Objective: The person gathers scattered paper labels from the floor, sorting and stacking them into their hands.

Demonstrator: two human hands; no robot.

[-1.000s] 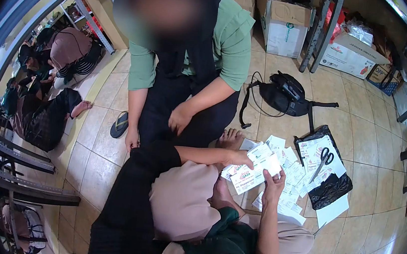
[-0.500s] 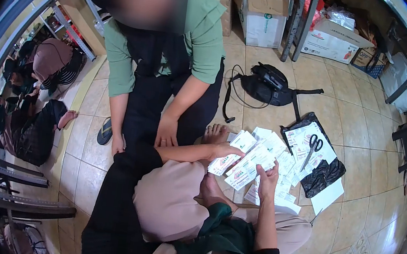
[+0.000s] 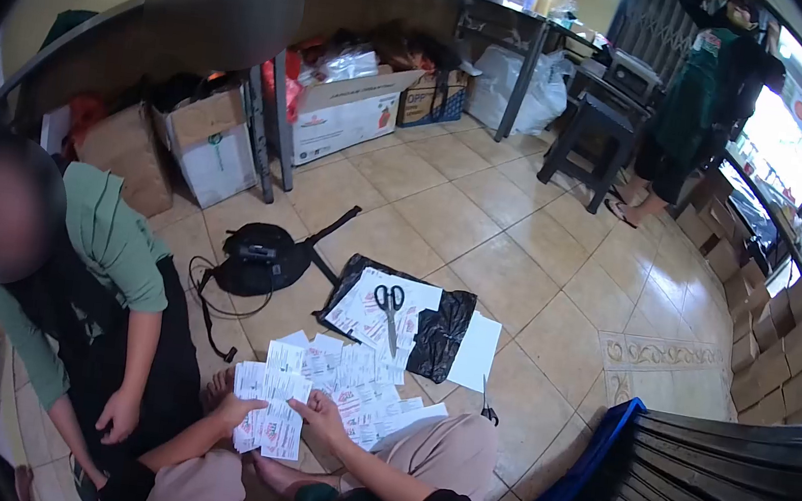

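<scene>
Printed paper slips (image 3: 284,391) are held up in front of my crossed legs. My left hand (image 3: 236,412) is closed on the slips at their left part. On the right side, my right hand (image 3: 321,414) pinches the edge of the slips. More printed papers (image 3: 353,372) lie spread on the floor just beyond and to the right. Black-handled scissors (image 3: 391,317) rest on white printed sheets over a black plastic bag (image 3: 441,329). A plain white sheet (image 3: 476,350) lies at the bag's right side.
A person in a green top (image 3: 111,237) sits at left. A black waist bag (image 3: 266,260) lies on the floor. Second scissors (image 3: 489,411) lie by my knee, near a blue crate (image 3: 585,460). Boxes (image 3: 342,115), a stool (image 3: 592,139) and a standing person (image 3: 694,106) are farther back.
The view has swung to the right, bringing the standing person, stool and stacked boxes into sight. The slips between my hands have shifted against each other; both hands still hold them.
</scene>
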